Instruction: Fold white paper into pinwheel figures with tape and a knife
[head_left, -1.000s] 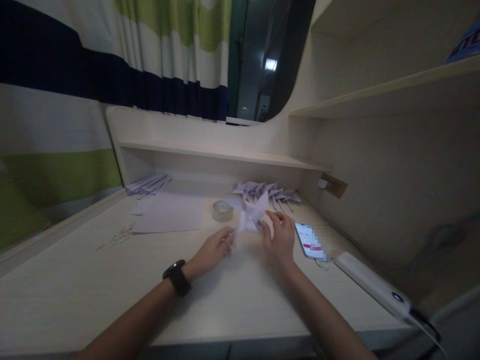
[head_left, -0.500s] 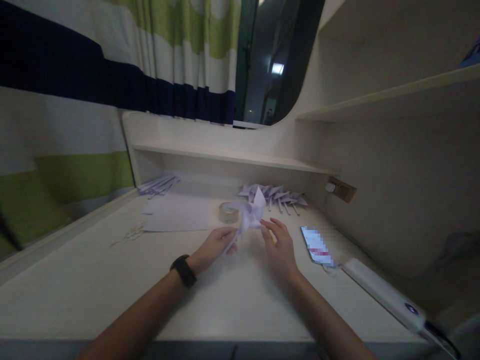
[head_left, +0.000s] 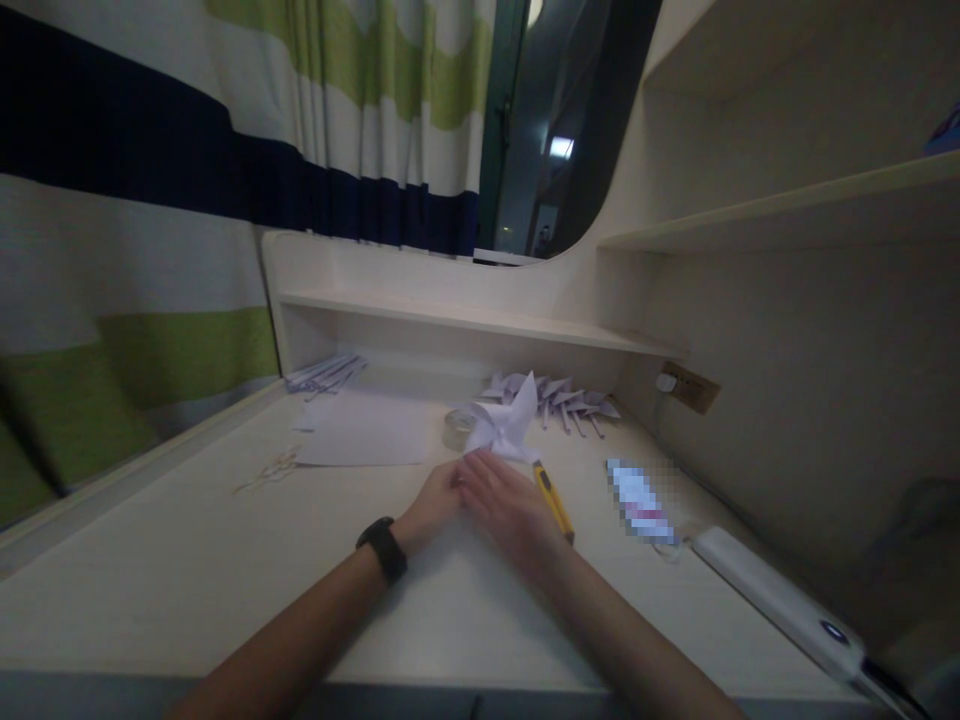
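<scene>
A white paper pinwheel (head_left: 501,428) stands upright just beyond my two hands, its folded blades spread out. My left hand (head_left: 435,505) is closed on its stick, which my fingers hide. Against the left one lies my right hand (head_left: 506,500), its fingers pressed together over the left fingertips and the pinwheel's lower part. What exactly the right fingertips grip is covered. Behind the blades sits a roll of clear tape (head_left: 456,428), partly hidden. Beside my right hand rests a yellow utility knife (head_left: 553,502).
Several finished pinwheels (head_left: 559,398) lie at the back right. White paper sheets (head_left: 367,425) and rolled paper sticks (head_left: 326,375) are at the back left, with thin strings (head_left: 268,470) nearby. On the right are a phone (head_left: 641,502) and a long white device (head_left: 776,595).
My right hand has moved left from the pinwheel's blades onto my left hand, uncovering the yellow knife. The pinwheel now faces me more, and the view has shifted slightly.
</scene>
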